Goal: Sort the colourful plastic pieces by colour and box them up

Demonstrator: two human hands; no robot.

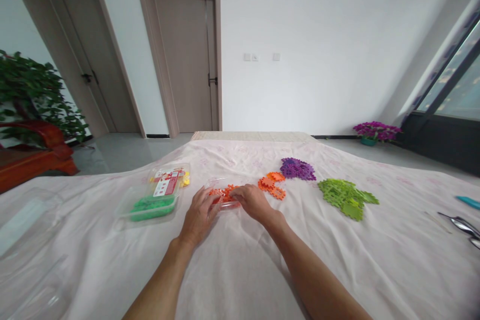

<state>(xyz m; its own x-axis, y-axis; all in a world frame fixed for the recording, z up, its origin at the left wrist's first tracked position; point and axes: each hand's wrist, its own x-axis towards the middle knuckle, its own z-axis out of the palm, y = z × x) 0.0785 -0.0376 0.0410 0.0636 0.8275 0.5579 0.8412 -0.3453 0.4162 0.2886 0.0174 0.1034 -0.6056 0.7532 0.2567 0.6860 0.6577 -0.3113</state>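
Observation:
A clear plastic container (229,205) holding orange notched plastic pieces (225,193) lies between my hands on the cloth. My left hand (200,212) grips its left side, with fingertips at the near rim. From the right, my right hand (255,201) reaches over the container; its bent fingers are closed against the orange pieces, and the fingertips are partly hidden. Just right of that hand lie several loose orange gear-edged pieces (272,185). To the left of my left hand is a clear container of green pieces (153,207).
A labelled clear box (167,182) with yellow pieces sits behind the green ones. Piles of purple pieces (297,168) and lime-green pieces (345,197) lie to the right. Scissors (463,225) rest at the far right; clear plastic packaging (22,222) is at the far left.

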